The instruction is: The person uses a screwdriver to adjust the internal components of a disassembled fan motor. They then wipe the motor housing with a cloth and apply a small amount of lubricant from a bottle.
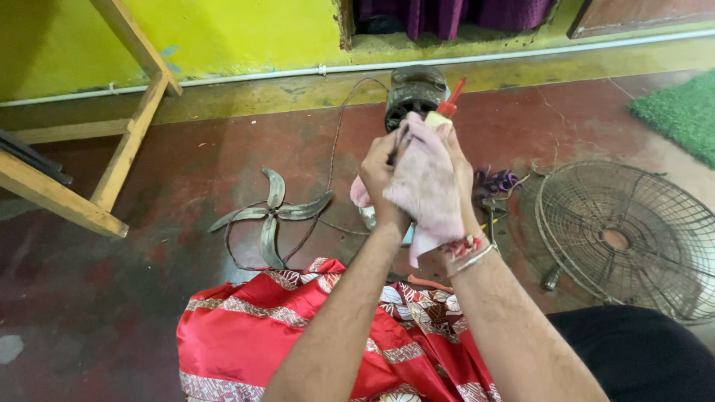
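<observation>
On red floor: fan motor (414, 95), blade (269, 216) and wire guard (629, 238) lie separated; left hand (381, 179) and right hand (450, 160) together clutch pink rag (426, 186), wiping unfinished.

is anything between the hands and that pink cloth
No. Both the left hand and the right hand already grip the pink cloth directly, raised above the floor. The cloth itself covers most of the red-tipped bottle held with it.
</observation>
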